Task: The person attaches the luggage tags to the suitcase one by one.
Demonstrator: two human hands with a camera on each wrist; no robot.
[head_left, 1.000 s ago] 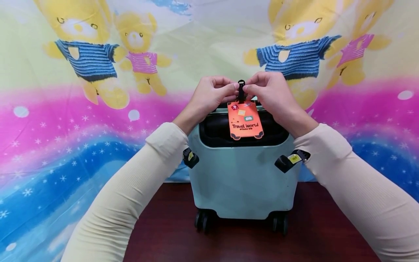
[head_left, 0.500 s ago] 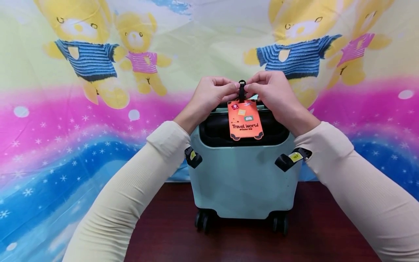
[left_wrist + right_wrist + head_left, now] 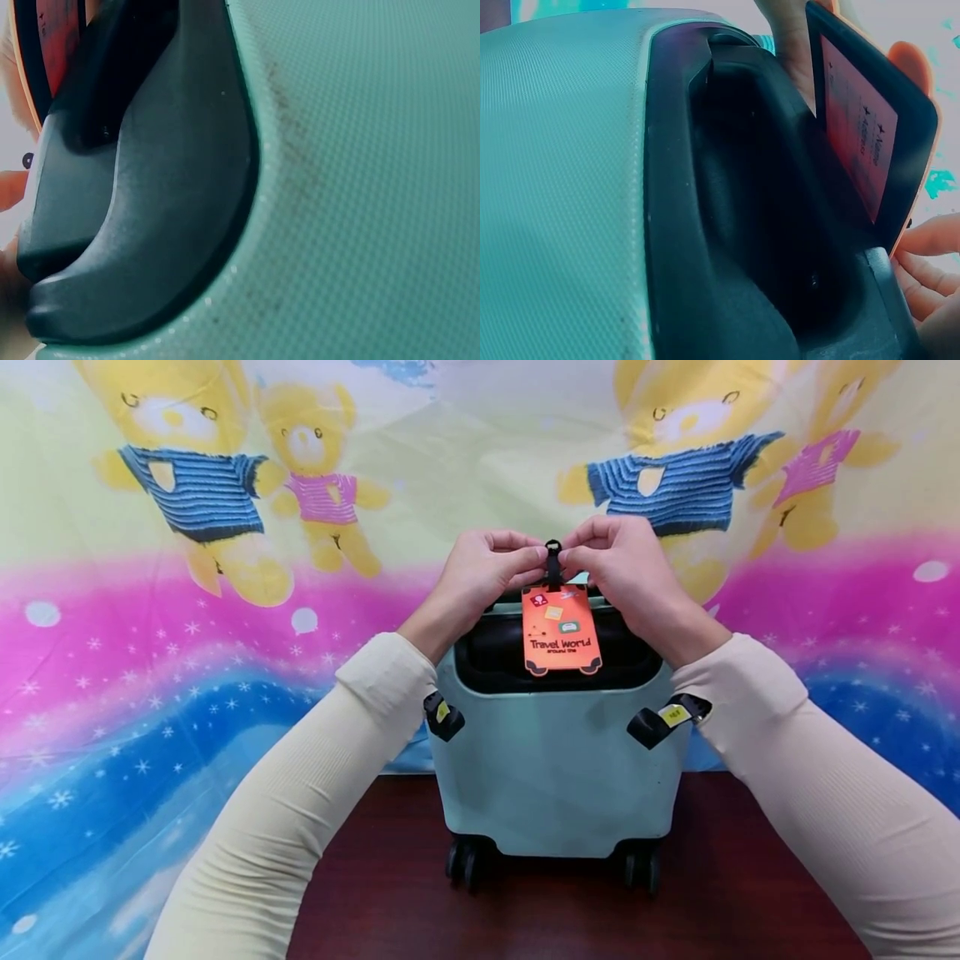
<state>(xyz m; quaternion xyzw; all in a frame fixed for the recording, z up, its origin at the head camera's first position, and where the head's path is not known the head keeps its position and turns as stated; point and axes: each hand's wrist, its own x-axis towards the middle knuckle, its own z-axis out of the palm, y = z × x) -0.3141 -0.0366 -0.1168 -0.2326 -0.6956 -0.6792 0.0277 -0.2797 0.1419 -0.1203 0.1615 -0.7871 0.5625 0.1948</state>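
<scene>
The left hand [image 3: 480, 564] and right hand [image 3: 626, 564] pinched the black strap [image 3: 553, 570] from opposite sides, wrists angled inward. Below it the orange tag [image 3: 561, 631] hung before the suitcase's [image 3: 558, 777] dark handle recess [image 3: 487, 667], scarcely moved over the last second, so the strap work seemed unfinished; cream sleeves [image 3: 300, 768] converged from either side

"Travel World around the", "Name", "Address" on tag [image 3: 561, 630]

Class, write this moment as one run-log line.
left grip: pinches black strap | right grip: pinches same strap | orange tag: hangs from strap | suitcase: upright on wheels
</scene>
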